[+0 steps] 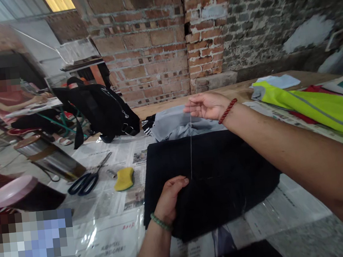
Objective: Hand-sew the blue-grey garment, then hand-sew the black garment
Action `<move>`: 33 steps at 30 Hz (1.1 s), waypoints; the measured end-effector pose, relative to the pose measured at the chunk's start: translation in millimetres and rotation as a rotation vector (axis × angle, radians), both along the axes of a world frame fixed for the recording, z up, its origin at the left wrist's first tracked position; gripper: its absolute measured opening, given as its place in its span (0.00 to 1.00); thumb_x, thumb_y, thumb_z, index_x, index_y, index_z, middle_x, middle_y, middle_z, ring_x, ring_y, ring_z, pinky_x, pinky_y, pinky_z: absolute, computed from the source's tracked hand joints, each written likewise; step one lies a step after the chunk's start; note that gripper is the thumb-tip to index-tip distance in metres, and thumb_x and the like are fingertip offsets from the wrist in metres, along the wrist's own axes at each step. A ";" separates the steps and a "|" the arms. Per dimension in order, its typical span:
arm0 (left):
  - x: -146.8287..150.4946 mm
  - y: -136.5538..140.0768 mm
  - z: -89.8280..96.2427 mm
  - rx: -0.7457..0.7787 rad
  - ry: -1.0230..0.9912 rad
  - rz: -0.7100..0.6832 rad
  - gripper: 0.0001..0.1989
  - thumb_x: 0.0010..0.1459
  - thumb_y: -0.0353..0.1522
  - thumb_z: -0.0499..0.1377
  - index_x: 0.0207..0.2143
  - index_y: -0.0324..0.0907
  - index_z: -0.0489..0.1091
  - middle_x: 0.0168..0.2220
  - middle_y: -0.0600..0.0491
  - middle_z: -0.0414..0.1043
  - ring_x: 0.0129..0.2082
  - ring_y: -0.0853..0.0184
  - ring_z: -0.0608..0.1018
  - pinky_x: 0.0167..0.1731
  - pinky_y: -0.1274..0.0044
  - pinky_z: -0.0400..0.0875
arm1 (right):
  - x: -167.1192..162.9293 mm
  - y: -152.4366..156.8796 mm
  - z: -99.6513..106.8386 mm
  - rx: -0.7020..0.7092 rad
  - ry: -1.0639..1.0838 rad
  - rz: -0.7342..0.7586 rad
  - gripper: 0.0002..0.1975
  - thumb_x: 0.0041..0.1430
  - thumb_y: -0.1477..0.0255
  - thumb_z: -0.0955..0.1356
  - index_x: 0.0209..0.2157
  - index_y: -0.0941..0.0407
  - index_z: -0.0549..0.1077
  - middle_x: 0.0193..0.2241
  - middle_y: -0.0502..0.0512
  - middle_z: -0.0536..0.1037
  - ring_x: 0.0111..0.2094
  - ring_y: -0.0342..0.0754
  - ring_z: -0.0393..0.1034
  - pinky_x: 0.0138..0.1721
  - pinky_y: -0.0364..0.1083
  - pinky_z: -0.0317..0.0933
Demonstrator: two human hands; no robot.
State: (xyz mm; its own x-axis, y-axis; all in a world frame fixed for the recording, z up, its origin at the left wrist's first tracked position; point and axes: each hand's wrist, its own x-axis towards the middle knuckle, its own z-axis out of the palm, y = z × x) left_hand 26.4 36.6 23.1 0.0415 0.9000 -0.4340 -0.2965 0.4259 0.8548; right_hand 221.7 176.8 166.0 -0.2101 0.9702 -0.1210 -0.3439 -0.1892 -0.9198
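Folded black cloth lies on the newspaper-covered table in front of me. My left hand, with a green bead bracelet at its wrist, pinches the cloth near its left side between thumb and fingers. A pale thread rises taut from the cloth beside that thumb. Its upper end reaches my right hand, raised above the cloth's far edge with a red bracelet on the wrist. The right fingers are pressed together on the thread; whether a needle is there is too small to make out.
Dark-handled scissors, a yellow sponge, a metal flask and a pink-lidded jar stand or lie left. Behind are a black bag and grey cloth. A neon-yellow garment lies right. Someone sits far left.
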 end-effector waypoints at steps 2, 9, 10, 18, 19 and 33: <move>0.1 0.4 0.2 -0.005 -0.002 0.009 0.08 0.34 0.29 0.66 0.19 0.38 0.70 0.16 0.59 0.69 0.17 0.74 0.70 0.19 0.82 0.64 | 1.2 4.7 2.5 -0.004 0.025 -0.045 0.08 0.60 0.80 0.57 0.30 0.59 0.63 0.20 0.51 0.72 0.27 0.44 0.72 0.24 0.41 0.67; -0.1 -0.2 0.9 -0.012 -0.023 0.014 0.08 0.33 0.29 0.67 0.20 0.38 0.71 0.16 0.59 0.70 0.17 0.74 0.70 0.19 0.82 0.64 | -3.7 -5.3 -5.1 0.085 0.030 0.059 0.09 0.60 0.81 0.57 0.27 0.59 0.62 0.20 0.52 0.72 0.26 0.45 0.73 0.26 0.44 0.69; -0.2 -0.3 0.8 -0.013 -0.031 0.014 0.08 0.33 0.29 0.67 0.20 0.38 0.71 0.16 0.59 0.70 0.17 0.74 0.70 0.19 0.82 0.64 | -5.1 -9.7 -9.8 0.097 0.021 0.086 0.09 0.60 0.81 0.57 0.27 0.59 0.62 0.20 0.52 0.73 0.26 0.45 0.73 0.26 0.44 0.69; -2.4 -1.8 2.3 0.024 -0.090 -0.066 0.08 0.34 0.30 0.68 0.21 0.38 0.73 0.18 0.58 0.72 0.18 0.74 0.71 0.21 0.83 0.65 | -31.8 -68.4 -71.4 0.045 -0.043 0.136 0.04 0.58 0.78 0.59 0.30 0.57 0.61 0.21 0.48 0.71 0.20 0.41 0.69 0.24 0.44 0.67; -3.1 -2.5 2.6 0.037 -0.084 -0.086 0.08 0.34 0.30 0.67 0.21 0.38 0.73 0.18 0.58 0.72 0.19 0.74 0.71 0.22 0.83 0.65 | -36.6 -78.9 -81.5 0.069 -0.133 0.106 0.03 0.57 0.77 0.59 0.29 0.57 0.61 0.21 0.47 0.71 0.20 0.40 0.68 0.24 0.43 0.66; 4.3 -4.2 10.1 0.410 0.535 -0.516 0.05 0.45 0.33 0.61 0.23 0.39 0.73 0.20 0.58 0.66 0.20 0.74 0.65 0.21 0.83 0.57 | 17.2 -115.9 -154.9 0.510 -0.848 -0.292 0.07 0.57 0.70 0.58 0.30 0.55 0.64 0.19 0.46 0.66 0.21 0.41 0.60 0.25 0.39 0.55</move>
State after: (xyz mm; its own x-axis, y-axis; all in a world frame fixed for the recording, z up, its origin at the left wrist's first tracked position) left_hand 30.8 32.4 33.3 0.3722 0.9150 -0.1557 0.3385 0.0224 0.9407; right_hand 238.8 60.9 11.0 0.0046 0.9472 0.3206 0.4853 0.2782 -0.8289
